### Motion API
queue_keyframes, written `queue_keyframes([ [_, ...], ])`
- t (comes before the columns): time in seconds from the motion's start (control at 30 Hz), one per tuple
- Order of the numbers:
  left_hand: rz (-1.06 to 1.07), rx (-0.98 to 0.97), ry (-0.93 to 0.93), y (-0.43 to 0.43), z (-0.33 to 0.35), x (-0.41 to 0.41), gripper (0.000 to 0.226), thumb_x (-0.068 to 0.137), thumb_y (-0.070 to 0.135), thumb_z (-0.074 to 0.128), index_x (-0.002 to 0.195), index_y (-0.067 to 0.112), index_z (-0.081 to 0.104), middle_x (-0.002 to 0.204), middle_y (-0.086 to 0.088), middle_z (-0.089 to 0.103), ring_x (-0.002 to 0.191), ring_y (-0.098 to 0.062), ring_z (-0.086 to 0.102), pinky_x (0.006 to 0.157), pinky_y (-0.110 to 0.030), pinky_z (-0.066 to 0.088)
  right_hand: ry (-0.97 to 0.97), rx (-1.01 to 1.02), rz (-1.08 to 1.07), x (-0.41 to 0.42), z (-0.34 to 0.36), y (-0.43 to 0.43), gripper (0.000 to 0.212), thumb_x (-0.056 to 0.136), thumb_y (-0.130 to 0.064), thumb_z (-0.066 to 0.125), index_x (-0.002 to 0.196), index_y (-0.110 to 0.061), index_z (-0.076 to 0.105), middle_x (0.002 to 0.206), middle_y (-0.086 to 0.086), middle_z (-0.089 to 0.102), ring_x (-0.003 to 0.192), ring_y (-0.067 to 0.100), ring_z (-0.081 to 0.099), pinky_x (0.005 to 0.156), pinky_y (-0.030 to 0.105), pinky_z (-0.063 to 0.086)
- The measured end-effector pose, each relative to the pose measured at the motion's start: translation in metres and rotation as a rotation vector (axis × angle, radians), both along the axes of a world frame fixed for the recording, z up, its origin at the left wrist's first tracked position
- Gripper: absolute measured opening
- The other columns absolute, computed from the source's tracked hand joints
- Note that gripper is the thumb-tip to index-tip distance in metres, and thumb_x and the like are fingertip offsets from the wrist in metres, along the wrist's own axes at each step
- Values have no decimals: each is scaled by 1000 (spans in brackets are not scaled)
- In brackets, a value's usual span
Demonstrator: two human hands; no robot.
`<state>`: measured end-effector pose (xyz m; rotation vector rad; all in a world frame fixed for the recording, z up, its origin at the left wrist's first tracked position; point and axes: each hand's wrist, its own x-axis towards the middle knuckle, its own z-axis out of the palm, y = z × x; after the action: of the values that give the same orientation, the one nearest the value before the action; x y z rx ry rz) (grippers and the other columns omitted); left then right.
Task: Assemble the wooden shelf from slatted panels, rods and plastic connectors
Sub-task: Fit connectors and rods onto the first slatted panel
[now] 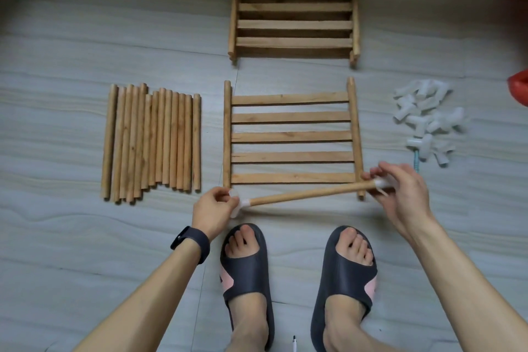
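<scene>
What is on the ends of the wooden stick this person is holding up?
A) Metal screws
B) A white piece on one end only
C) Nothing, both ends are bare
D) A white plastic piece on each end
D: the rod has a white left-end connector held by the left hand and a white right-end connector held by the right hand.

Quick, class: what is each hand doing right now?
Left hand: holds the left connector on the rod.
Right hand: pinches the right connector on the rod's other end.
</scene>
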<state>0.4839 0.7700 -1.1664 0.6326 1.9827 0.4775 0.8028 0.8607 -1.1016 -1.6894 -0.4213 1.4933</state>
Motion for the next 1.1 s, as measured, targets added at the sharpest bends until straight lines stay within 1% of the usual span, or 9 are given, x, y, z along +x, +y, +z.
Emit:
queue_keyframes([
  [0.13,-219,95,1,45,14,13,47,88,27,73,132,26,54,110,1,62,99,-19,62,80,-31,51,-116,299,162,-38,65,55,12,88,-11,66,80,-17,60,61,-2,60,67,23,60,74,43,50],
  [0.2,-341,114,-42,65,13,22,55,86,24,76,136,28,54,122,1,58,108,-20,61,83,-31,52,-215,445,248,-58,93,77,7,81,-19,69,83,-18,63,70,2,62,70,26,62,72,45,53],
  [0.27,-452,148,34,82,7,33,55,84,27,77,135,29,56,126,1,60,113,-18,60,92,-32,51,-388,581,383,-79,113,90,9,82,-23,70,88,-18,65,81,0,66,79,23,66,74,44,57],
  [0.37,-518,177,155,99,-6,49,44,88,37,72,129,28,60,127,0,59,114,-18,59,97,-36,51,-623,710,589,-111,128,94,7,87,-24,68,90,-19,64,84,-10,65,82,7,62,72,25,52],
  [0.47,-501,174,276,104,-20,57,35,87,41,69,117,25,60,117,0,62,109,-23,59,89,-39,51,-652,790,705,-133,133,87,5,88,-17,66,87,-18,62,80,-7,65,77,5,59,60,12,43],
  [0.6,-457,195,434,99,-26,58,41,90,50,63,128,35,55,118,2,57,113,-22,51,86,-36,46,-616,835,840,-148,133,83,7,86,-10,63,89,-15,60,78,-6,63,75,11,58,62,22,46],
  [0.7,-502,200,497,99,-31,53,41,90,59,60,128,42,60,125,3,50,118,-21,46,94,-35,42,-630,821,886,-157,133,85,9,85,-6,61,88,-15,59,77,-4,63,76,11,55,60,15,39],
  [0.97,-551,166,458,99,-36,46,48,91,64,55,130,37,62,136,5,53,123,-22,45,97,-36,40,-559,798,925,-176,131,78,11,85,-3,59,84,-13,53,71,4,59,67,16,52,56,29,39],
  [1.1,-578,155,403,102,-28,42,49,93,60,56,137,40,56,139,5,53,128,-22,45,103,-36,38,-596,776,864,-174,134,91,15,87,-5,59,82,-18,52,72,-3,58,68,9,53,56,18,40],
])
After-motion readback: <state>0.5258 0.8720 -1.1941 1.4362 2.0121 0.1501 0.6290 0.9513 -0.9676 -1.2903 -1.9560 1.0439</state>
